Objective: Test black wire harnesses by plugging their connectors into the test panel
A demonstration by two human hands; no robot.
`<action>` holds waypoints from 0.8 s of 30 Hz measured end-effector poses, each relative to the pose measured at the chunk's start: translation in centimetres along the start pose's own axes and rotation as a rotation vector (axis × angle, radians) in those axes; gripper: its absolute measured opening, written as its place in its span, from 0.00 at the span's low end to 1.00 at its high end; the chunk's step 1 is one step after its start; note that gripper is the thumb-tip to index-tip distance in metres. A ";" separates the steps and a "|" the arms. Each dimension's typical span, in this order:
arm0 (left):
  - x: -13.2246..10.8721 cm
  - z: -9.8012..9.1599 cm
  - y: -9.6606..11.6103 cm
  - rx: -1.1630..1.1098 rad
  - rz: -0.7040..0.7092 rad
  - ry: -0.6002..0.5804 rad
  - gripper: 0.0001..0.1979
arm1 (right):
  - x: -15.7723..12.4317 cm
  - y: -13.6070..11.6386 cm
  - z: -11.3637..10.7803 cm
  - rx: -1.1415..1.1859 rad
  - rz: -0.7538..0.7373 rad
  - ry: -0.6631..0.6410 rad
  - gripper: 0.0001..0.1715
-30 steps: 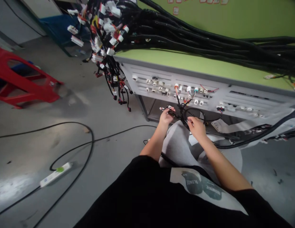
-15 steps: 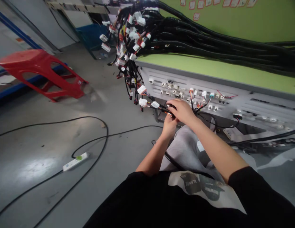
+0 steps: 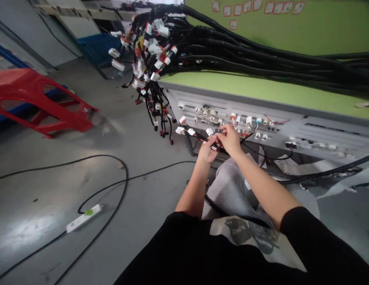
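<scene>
Just off centre toward three o'clock, I have the left hand [image 3: 208, 152] closed around a bundle of thin black and coloured wires [image 3: 199, 137], the right hand [image 3: 230, 142] curled in against it, whether pinching a strand I can't tell. At two o'clock I see a smooth green tabletop [image 3: 261, 85] above a grey panel [image 3: 279, 130]. I count four blocky white connectors [image 3: 190, 132] fanning toward nine, one red plastic stool [image 3: 29, 88] at ten.
</scene>
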State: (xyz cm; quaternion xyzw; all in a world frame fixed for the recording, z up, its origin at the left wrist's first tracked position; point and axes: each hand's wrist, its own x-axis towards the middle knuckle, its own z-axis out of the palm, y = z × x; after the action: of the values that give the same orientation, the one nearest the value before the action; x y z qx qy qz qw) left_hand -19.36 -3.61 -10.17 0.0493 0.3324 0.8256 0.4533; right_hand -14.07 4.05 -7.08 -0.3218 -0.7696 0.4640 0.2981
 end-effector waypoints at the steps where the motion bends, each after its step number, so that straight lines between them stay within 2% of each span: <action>1: 0.2 0.1 0.0 0.008 -0.012 -0.005 0.12 | 0.2 0.0 0.0 -0.052 -0.021 -0.010 0.15; 3: 0.6 0.2 0.0 0.004 -0.029 0.008 0.13 | 0.3 0.0 -0.1 -0.115 -0.041 -0.064 0.14; 6: 1.3 0.2 -0.4 -0.025 0.006 0.075 0.11 | -0.5 0.0 -0.8 -0.212 -0.124 -0.104 0.19; 9: 2.2 0.3 -1.0 -0.054 0.082 0.155 0.10 | -2.9 0.7 -2.6 -0.275 -0.283 -0.057 0.21; 12: 3.1 0.4 -1.4 -0.029 0.117 0.241 0.09 | -5.8 2.5 -5.3 -0.357 -0.359 0.035 0.18; 14: 3.7 0.4 -1.6 0.001 0.131 0.296 0.10 | -7.3 4.3 -7.0 -0.460 -0.331 0.090 0.17; 16: 4.2 0.3 -1.7 0.023 0.140 0.330 0.10 | -8.0 6.3 -8.2 -0.553 -0.252 0.079 0.19; 20: 5.0 0.4 -1.6 0.040 0.148 0.390 0.09 | -8.1 9.2 -8.9 -0.647 -0.063 -0.144 0.22; 22: 5.2 0.5 -1.6 0.048 0.156 0.409 0.09 | -8.0 9.9 -8.7 -0.674 -0.045 -0.238 0.21; 24: 5.2 0.5 -1.6 0.056 0.173 0.411 0.09 | -7.9 10.2 -8.6 -0.685 -0.070 -0.267 0.20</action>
State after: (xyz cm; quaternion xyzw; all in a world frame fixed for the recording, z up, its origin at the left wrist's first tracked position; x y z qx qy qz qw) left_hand -21.08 1.33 -11.83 -0.0792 0.4351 0.8446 0.3018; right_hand -0.48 6.08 -14.21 -0.3129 -0.9230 0.2071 0.0857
